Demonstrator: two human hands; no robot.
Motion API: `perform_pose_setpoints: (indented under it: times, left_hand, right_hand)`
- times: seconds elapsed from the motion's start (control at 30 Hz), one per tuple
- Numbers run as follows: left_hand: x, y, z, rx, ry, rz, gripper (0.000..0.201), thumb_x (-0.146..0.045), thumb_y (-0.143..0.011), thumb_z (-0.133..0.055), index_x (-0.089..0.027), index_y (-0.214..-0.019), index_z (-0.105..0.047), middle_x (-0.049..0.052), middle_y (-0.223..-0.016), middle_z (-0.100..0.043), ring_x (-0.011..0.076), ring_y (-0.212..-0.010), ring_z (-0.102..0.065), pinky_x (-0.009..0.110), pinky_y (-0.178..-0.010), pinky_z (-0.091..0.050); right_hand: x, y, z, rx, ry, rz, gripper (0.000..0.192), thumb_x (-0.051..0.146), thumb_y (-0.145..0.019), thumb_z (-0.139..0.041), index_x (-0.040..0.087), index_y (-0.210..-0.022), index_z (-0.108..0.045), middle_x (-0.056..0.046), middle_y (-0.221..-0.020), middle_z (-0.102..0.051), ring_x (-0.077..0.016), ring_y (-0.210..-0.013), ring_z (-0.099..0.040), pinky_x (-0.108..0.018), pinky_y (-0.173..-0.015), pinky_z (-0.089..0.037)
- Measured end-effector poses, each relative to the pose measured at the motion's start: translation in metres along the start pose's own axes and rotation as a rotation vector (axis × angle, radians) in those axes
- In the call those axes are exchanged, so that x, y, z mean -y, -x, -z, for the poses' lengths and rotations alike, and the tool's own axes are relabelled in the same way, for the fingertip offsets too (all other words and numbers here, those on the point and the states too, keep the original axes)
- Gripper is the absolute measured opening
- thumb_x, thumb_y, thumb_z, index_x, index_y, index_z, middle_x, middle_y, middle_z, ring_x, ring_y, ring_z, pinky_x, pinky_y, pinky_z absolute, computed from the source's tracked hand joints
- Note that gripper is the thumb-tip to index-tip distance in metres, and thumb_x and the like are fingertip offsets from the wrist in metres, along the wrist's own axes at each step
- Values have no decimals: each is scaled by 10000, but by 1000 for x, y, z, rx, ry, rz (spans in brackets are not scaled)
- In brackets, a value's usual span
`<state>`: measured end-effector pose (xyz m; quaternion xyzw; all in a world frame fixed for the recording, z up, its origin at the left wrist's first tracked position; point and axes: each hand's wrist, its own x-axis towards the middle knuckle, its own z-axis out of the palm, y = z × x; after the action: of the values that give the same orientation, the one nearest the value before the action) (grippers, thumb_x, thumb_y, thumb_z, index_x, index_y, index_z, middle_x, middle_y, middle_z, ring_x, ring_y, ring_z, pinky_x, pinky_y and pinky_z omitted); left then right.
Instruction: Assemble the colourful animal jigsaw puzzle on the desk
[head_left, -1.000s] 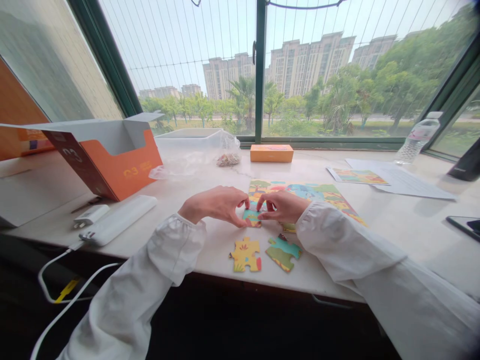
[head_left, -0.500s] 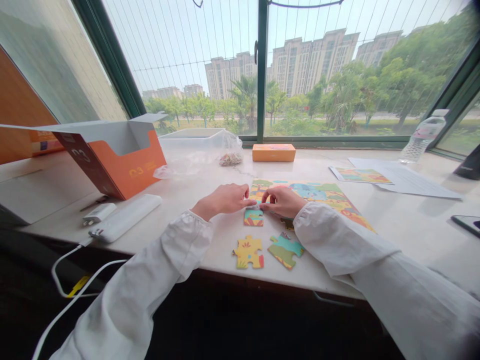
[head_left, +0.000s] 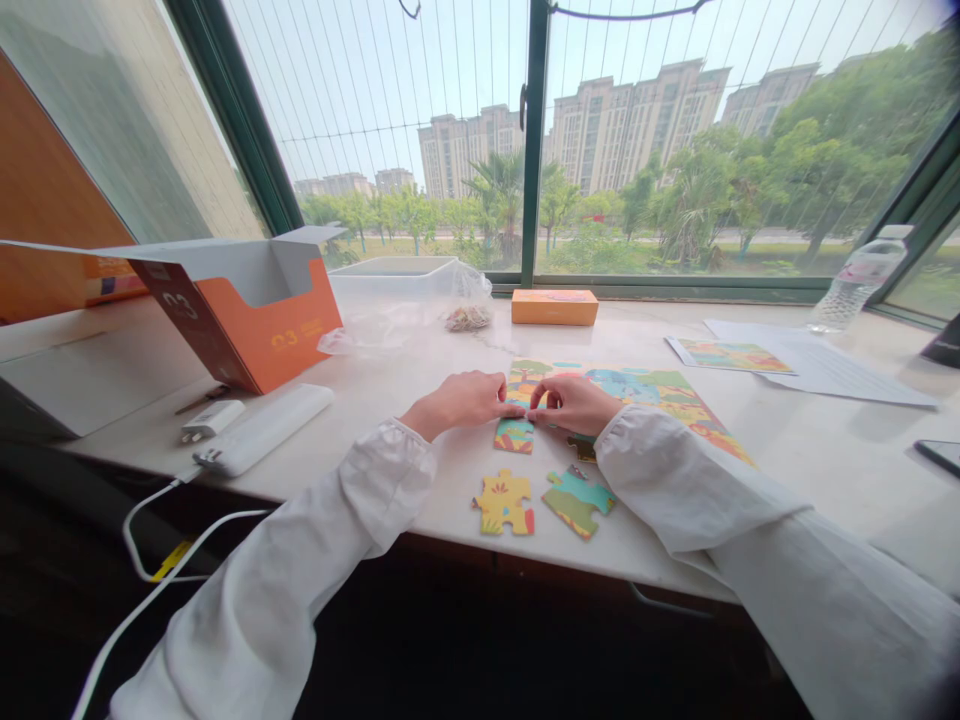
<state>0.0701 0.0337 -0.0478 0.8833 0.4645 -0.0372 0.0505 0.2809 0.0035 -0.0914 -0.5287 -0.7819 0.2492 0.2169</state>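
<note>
A colourful jigsaw puzzle [head_left: 637, 390] lies partly assembled on the pale stone sill. My left hand [head_left: 465, 398] and my right hand [head_left: 571, 402] meet at its near left corner, fingertips pressing down where a teal and orange piece [head_left: 514, 436] joins the edge. The piece lies flat on the sill, neither hand lifting it. Two loose pieces lie closer to me: a yellow one [head_left: 505, 502] and a teal and green one [head_left: 579, 500]. A small part of another piece [head_left: 582, 449] shows under my right wrist.
An open orange box [head_left: 247, 300] stands at the left, with a white power bank [head_left: 262, 428], a charger [head_left: 211, 420] and cables in front. A plastic bag [head_left: 420, 305], a small orange box [head_left: 555, 306], a picture sheet [head_left: 731, 355], papers and a water bottle [head_left: 855, 280] lie further back.
The teal and orange piece went from being gripped between both hands to lying flat at the puzzle's corner. Both hands slid slightly away from me and now press with the fingertips.
</note>
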Motion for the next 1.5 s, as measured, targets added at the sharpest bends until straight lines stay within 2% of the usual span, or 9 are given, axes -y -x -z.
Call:
perform_pose_setpoints:
  times: [0.4, 0.57, 0.7, 0.83, 0.97, 1.1, 1.27, 1.37, 1.5]
  left_hand:
    - [10, 4, 10, 76, 69, -28, 601, -748, -775, -573, -217, -1051, -630, 78, -1093, -689, 234, -939, -630, 283, -714, -436]
    - [11, 4, 11, 43, 48, -21, 616, -758, -752, -598, -221, -1053, -637, 81, -1086, -696, 235, -914, -629, 289, -705, -421]
    - [5, 17, 23, -7, 36, -127, 602, -756, -770, -588, -236, -1068, -655, 56, -1020, -694, 219, -868, -625, 286, -706, -408]
    - [-1, 35, 37, 156, 128, -286, 562, -740, -750, -619, -270, -1049, -700, 13, -951, -676, 181, -809, -616, 262, -672, -402]
    - [-2, 45, 44, 343, 139, -343, 540, -697, -670, -718, -291, -1027, -714, -9, -913, -654, 174, -800, -615, 248, -652, -405]
    - [-14, 52, 40, 247, 80, -364, 599, -748, -678, -689, -271, -1039, -667, 4, -884, -665, 193, -779, -621, 264, -636, -398]
    - [-49, 61, 21, 22, -80, -330, 766, -891, -692, -541, -229, -1073, -597, 73, -935, -698, 270, -814, -659, 322, -665, -408]
    - [-60, 64, 10, 14, -115, -390, 816, -920, -656, -538, -226, -1083, -578, 87, -957, -696, 295, -844, -666, 339, -683, -424]
    - [-59, 64, 8, 41, -118, -506, 704, -828, -721, -600, -247, -1116, -565, 59, -1020, -682, 259, -855, -661, 329, -694, -429]
  right_hand:
    - [1, 1, 3, 30, -4, -21, 272, 439, -796, -676, 200, -926, -664, 24, -639, -625, -119, -537, -540, -245, -507, -351]
    - [2, 1, 2, 23, 8, -12, 269, 428, -803, -671, 195, -936, -663, 19, -670, -626, -115, -558, -540, -237, -510, -346]
    - [2, 0, 5, 34, 45, 38, 305, 445, -813, -663, 176, -957, -678, 8, -712, -625, -108, -583, -510, -242, -542, -338]
    - [5, 2, 16, 77, 70, 66, 393, 530, -796, -670, 163, -932, -707, -5, -727, -610, -119, -619, -491, -252, -563, -330]
    - [9, 13, 33, 295, 57, 49, 443, 585, -754, -707, 182, -936, -717, 28, -667, -554, -111, -595, -452, -250, -547, -315]
    - [17, 30, 52, 530, 82, 22, 455, 590, -697, -770, 225, -964, -717, 70, -615, -492, -93, -551, -416, -252, -544, -299]
    - [29, 44, 72, 505, 217, -18, 436, 503, -632, -842, 246, -964, -724, 69, -650, -497, -89, -560, -434, -243, -533, -307]
    - [31, 47, 79, 517, 251, -90, 426, 507, -618, -848, 238, -927, -732, 67, -623, -505, -94, -542, -442, -251, -527, -314]
    - [26, 47, 81, 486, 287, -183, 477, 549, -540, -877, 239, -877, -747, 61, -595, -512, -107, -531, -456, -272, -532, -309]
